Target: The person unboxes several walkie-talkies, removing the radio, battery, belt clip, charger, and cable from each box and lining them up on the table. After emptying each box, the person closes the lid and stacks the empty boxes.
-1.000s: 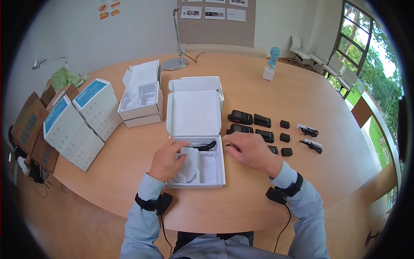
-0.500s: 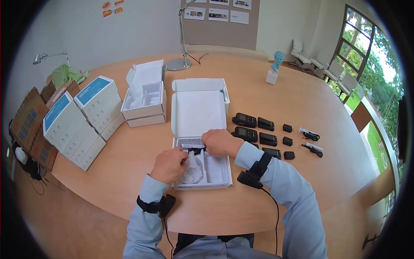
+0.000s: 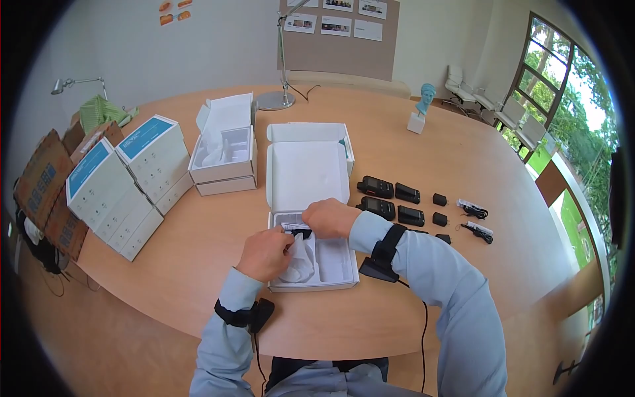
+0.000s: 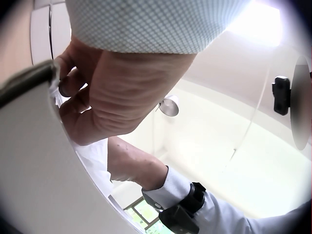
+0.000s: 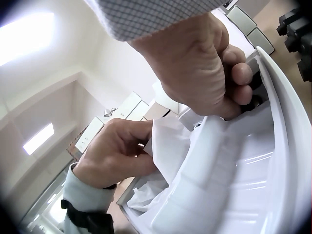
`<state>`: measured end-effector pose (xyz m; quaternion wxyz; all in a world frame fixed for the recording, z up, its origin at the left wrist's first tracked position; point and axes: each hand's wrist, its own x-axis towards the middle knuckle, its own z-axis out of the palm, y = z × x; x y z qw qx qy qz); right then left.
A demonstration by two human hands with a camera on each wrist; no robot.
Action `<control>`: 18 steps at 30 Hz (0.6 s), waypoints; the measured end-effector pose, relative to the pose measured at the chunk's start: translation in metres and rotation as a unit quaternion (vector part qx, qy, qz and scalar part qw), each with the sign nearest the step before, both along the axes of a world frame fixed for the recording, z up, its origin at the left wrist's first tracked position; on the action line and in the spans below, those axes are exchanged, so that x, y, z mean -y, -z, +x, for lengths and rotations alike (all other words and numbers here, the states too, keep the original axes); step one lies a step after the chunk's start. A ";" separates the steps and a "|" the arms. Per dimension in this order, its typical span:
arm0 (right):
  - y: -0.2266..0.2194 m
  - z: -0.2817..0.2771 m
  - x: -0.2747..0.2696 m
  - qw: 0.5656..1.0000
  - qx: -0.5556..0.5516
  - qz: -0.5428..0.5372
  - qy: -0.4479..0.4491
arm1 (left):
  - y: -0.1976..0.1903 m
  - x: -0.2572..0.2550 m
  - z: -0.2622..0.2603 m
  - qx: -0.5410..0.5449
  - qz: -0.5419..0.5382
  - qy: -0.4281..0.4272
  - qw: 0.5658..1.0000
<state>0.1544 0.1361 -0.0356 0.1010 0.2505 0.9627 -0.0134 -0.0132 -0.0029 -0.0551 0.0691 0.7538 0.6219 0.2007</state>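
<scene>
An open white box (image 3: 314, 288) stands before me on the table, its lid raised at the back and a moulded white tray (image 5: 195, 195) inside. At the tray's left compartment my left hand (image 3: 266, 253) pinches thin white wrapping (image 5: 170, 146), which also shows in the head view. My right hand (image 3: 331, 218) reaches into the back compartment with fingers curled. Its fingertips grip at a black cable (image 3: 303, 233), mostly hidden under the hand. The front right compartment (image 3: 335, 258) of the tray lies bare.
On the right lie rows of black handheld radios (image 3: 378, 208), black battery-like pieces (image 3: 411, 216), small black adapters (image 3: 440, 199) and bundled cables (image 3: 474, 210). A second open box (image 3: 221, 175) and tall white boxes (image 3: 112, 198) stand left. A lamp base (image 3: 275, 100) is behind.
My right hand has moved left from beside the box into its back compartment. The left hand has closed its fingers on the wrapping, pulling some of it up.
</scene>
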 end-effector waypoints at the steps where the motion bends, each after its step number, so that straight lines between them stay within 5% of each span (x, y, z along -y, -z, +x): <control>1: -0.001 0.002 0.000 1.000 0.000 0.002 0.002 | -0.001 0.000 0.000 -0.005 -0.003 0.000 1.000; 7: -0.009 0.009 0.002 0.999 -0.015 -0.028 0.003 | -0.003 0.000 0.001 -0.021 -0.006 -0.002 1.000; 12: 0.003 0.016 -0.002 0.991 -0.110 0.048 -0.054 | -0.002 0.000 0.002 -0.024 -0.009 -0.005 1.000; 18: -0.028 0.020 0.012 0.989 -0.101 0.100 -0.037 | 0.008 0.001 -0.006 -0.018 0.016 -0.002 1.000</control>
